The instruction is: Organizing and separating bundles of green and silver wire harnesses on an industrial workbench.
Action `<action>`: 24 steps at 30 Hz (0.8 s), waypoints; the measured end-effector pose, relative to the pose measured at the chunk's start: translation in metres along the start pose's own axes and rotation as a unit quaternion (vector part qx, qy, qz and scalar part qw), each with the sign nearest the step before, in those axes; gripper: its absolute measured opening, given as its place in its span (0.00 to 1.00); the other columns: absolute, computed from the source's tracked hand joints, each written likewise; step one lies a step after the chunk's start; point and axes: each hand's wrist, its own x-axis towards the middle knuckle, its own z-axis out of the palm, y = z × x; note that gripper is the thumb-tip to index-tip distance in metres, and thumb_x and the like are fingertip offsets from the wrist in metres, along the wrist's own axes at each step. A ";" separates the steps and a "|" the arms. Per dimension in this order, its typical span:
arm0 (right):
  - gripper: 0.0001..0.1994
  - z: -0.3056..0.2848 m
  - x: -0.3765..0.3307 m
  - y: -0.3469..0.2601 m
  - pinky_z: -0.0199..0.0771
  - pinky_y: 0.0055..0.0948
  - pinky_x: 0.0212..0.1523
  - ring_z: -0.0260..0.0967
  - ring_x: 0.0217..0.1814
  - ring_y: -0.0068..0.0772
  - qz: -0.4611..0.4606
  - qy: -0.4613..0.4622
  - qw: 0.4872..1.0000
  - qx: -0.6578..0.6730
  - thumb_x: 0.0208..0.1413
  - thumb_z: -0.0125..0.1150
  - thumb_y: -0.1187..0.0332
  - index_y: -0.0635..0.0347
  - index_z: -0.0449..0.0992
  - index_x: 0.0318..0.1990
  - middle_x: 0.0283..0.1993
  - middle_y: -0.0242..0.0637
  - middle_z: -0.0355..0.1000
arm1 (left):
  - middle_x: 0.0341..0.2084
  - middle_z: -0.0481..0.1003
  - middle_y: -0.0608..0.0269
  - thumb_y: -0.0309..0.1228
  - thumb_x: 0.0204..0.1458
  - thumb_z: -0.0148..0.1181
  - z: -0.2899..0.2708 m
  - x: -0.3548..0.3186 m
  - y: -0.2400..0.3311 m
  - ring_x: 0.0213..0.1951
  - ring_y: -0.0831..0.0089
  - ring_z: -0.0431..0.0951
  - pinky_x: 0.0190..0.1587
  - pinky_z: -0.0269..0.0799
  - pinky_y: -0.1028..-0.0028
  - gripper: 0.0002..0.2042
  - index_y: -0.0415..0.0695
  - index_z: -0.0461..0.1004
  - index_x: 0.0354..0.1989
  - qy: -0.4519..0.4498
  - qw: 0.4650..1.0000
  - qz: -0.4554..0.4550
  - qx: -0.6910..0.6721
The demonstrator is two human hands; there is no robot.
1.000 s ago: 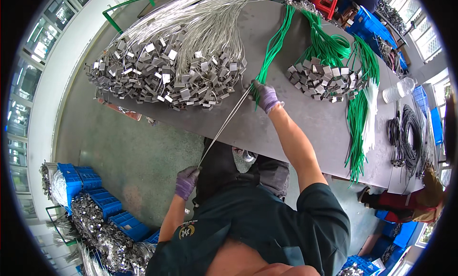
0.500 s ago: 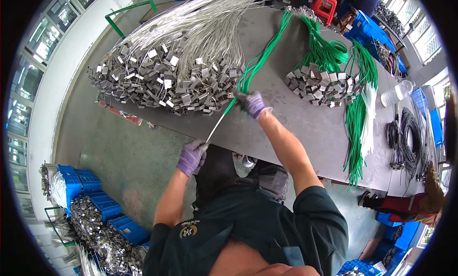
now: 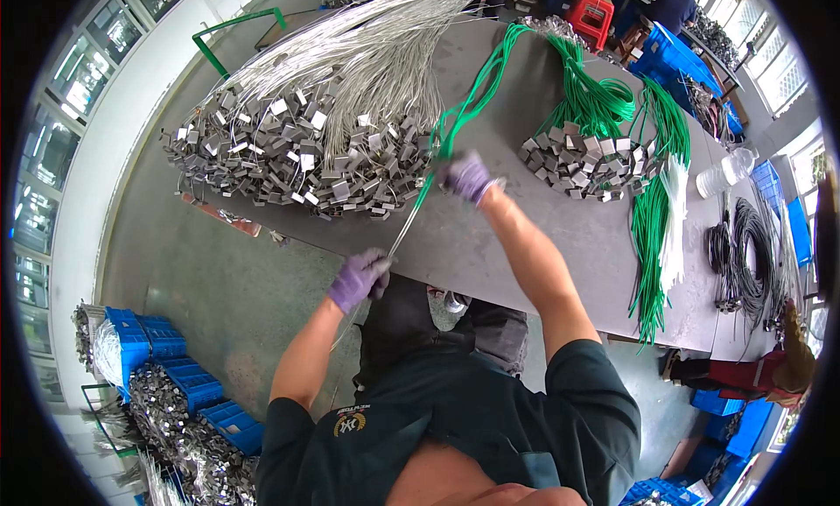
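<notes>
My left hand [image 3: 360,278], in a purple glove, grips the lower end of a thin silvery cable [image 3: 404,229] at the near edge of the grey worktable [image 3: 490,243]. My right hand [image 3: 467,177], also gloved in purple, is closed on the same cable where it meets a bundle of green cables [image 3: 472,103] lying on the table. Just left of that hand lies a big heap of silver cables with square metal end blocks [image 3: 297,151].
A smaller pile of metal blocks with green cables [image 3: 591,156] lies to the right, and more green cables [image 3: 652,235] hang over the table's near edge. Coiled black cables [image 3: 744,261] sit far right. Blue crates of metal parts [image 3: 175,392] stand on the floor at the left.
My left hand has risen from below the table edge up toward the table along the cable. My right hand has shifted further onto the table toward the green bundle.
</notes>
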 end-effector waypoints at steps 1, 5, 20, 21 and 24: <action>0.08 -0.022 0.017 0.009 0.59 0.24 0.11 0.62 0.11 0.25 -0.125 0.032 0.990 -0.057 0.45 0.59 0.69 0.66 0.73 0.25 0.15 0.34 0.67 | 0.11 0.63 0.70 0.30 0.53 0.52 -0.005 -0.004 -0.012 0.10 0.83 0.58 0.12 0.52 0.80 0.06 0.41 0.72 0.31 -0.043 0.997 0.060 -0.012; 0.13 -0.049 0.035 -0.033 0.54 0.24 0.10 0.57 0.09 0.21 0.104 0.073 0.980 0.154 0.46 0.61 0.65 0.59 0.68 0.17 0.12 0.29 0.61 | 0.11 0.63 0.71 0.31 0.53 0.52 -0.018 -0.012 -0.034 0.12 0.84 0.60 0.14 0.54 0.80 0.06 0.42 0.73 0.31 -0.052 0.994 0.090 -0.013; 0.11 -0.005 -0.004 -0.003 0.54 0.23 0.12 0.64 0.15 0.26 0.189 0.069 0.952 0.230 0.52 0.55 0.60 0.59 0.72 0.33 0.22 0.35 0.71 | 0.19 0.74 0.53 0.36 0.50 0.54 -0.011 0.019 -0.050 0.24 0.56 0.75 0.28 0.69 0.65 0.10 0.41 0.74 0.31 0.153 0.913 0.263 0.271; 0.11 0.001 -0.009 -0.005 0.54 0.24 0.12 0.64 0.15 0.26 0.204 0.091 0.948 0.229 0.53 0.54 0.61 0.59 0.72 0.34 0.23 0.35 0.72 | 0.22 0.74 0.51 0.36 0.50 0.54 -0.009 0.020 -0.048 0.27 0.52 0.74 0.30 0.70 0.62 0.11 0.41 0.74 0.31 0.145 0.921 0.235 0.275; 0.10 0.015 -0.023 -0.010 0.61 0.27 0.15 0.65 0.17 0.31 0.220 0.122 0.911 0.327 0.54 0.52 0.62 0.59 0.70 0.37 0.26 0.38 0.72 | 0.24 0.73 0.48 0.37 0.50 0.53 -0.004 0.030 -0.055 0.30 0.49 0.74 0.32 0.70 0.60 0.10 0.42 0.74 0.31 0.150 0.918 0.215 0.297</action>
